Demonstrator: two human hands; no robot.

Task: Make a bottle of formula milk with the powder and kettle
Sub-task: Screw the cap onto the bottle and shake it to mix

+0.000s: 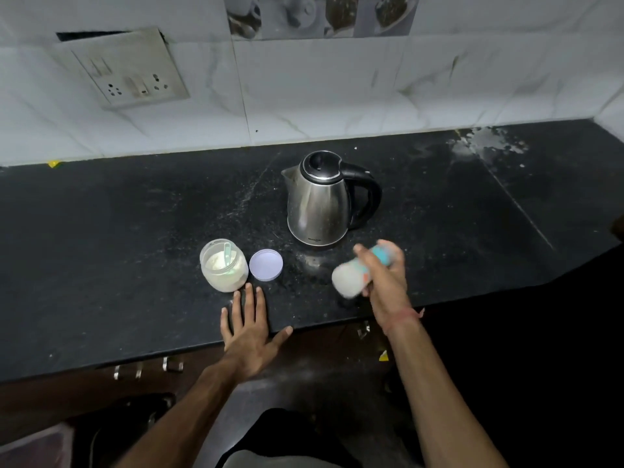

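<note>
Small dark brand mark low on the steel kettle, too blurred to read.

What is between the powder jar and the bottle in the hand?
In the head view, a round purple lid lies flat on the black counter between the powder jar and the bottle held by the right hand.

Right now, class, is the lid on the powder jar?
No: the lid lies flat on the counter beside the open jar.
</note>
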